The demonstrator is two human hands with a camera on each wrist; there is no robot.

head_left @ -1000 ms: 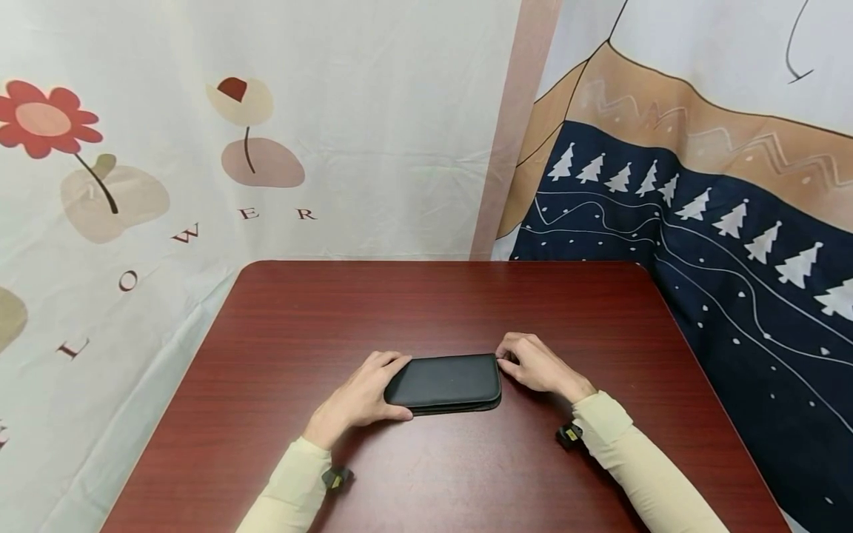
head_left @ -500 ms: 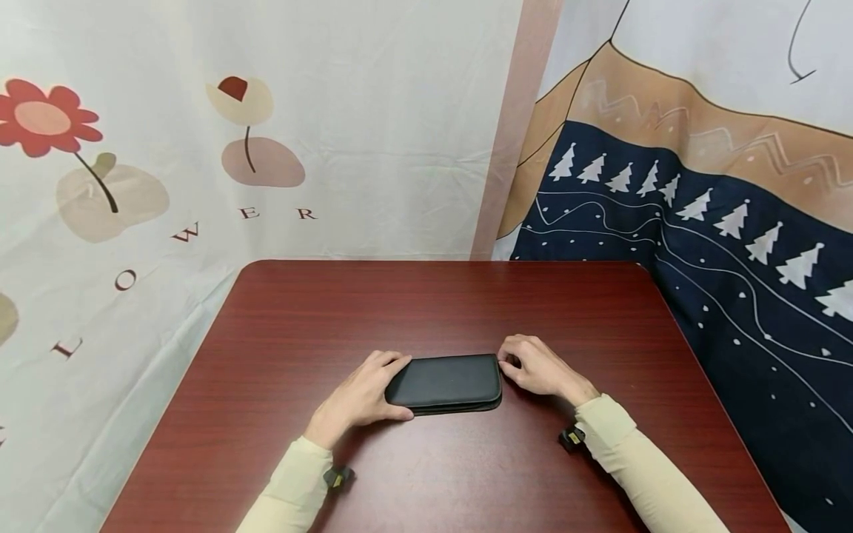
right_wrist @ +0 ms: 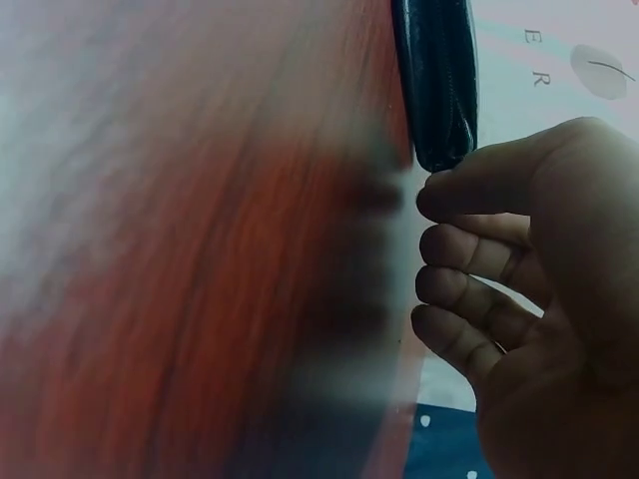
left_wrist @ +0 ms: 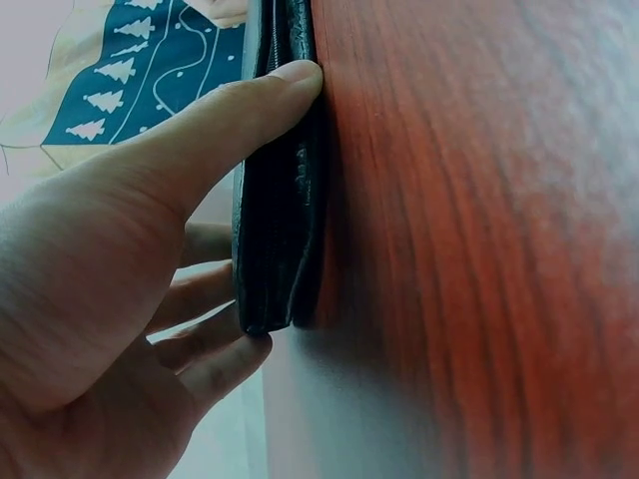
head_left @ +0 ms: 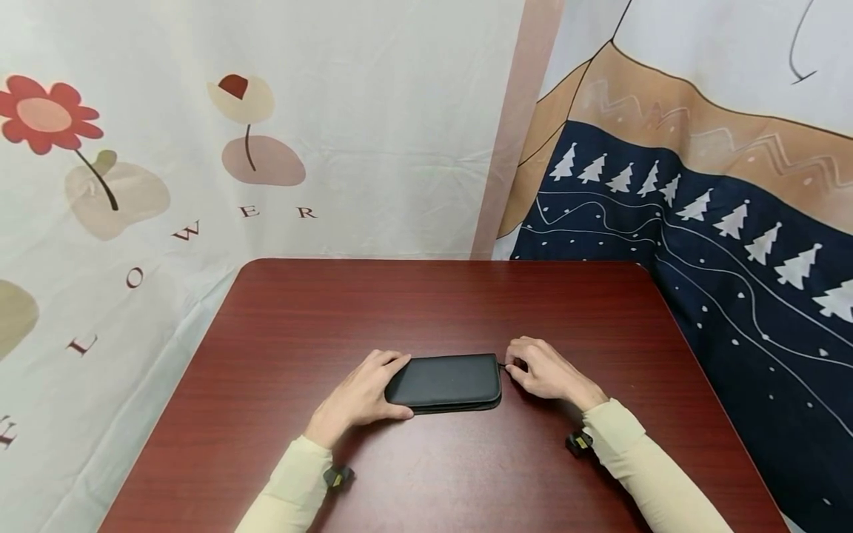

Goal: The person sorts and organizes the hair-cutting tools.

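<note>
A black zip wallet (head_left: 445, 381) lies flat on the table. My left hand (head_left: 360, 392) grips its left end, the thumb along the near edge and the fingers around the far side. In the left wrist view a zip shows along the edge of the wallet (left_wrist: 280, 200), close by the thumb. Off the far right corner, my right hand (head_left: 543, 370) has its thumb and index finger together on a thin dark zip pull (head_left: 502, 365). The right wrist view shows the fingers of the right hand (right_wrist: 539, 269) curled just past the wallet's end (right_wrist: 439, 90).
The reddish-brown wooden table (head_left: 426, 303) has rounded far corners. Behind it hangs a pale curtain (head_left: 386, 148) with flower prints, and at the right a dark blue one (head_left: 600, 215) with white trees. Small cameras sit at both wrists.
My right hand has slid slightly right, away from the wallet's corner, and the thin zip pull now shows stretched between them. The left hand and the wallet have stayed in place.
</note>
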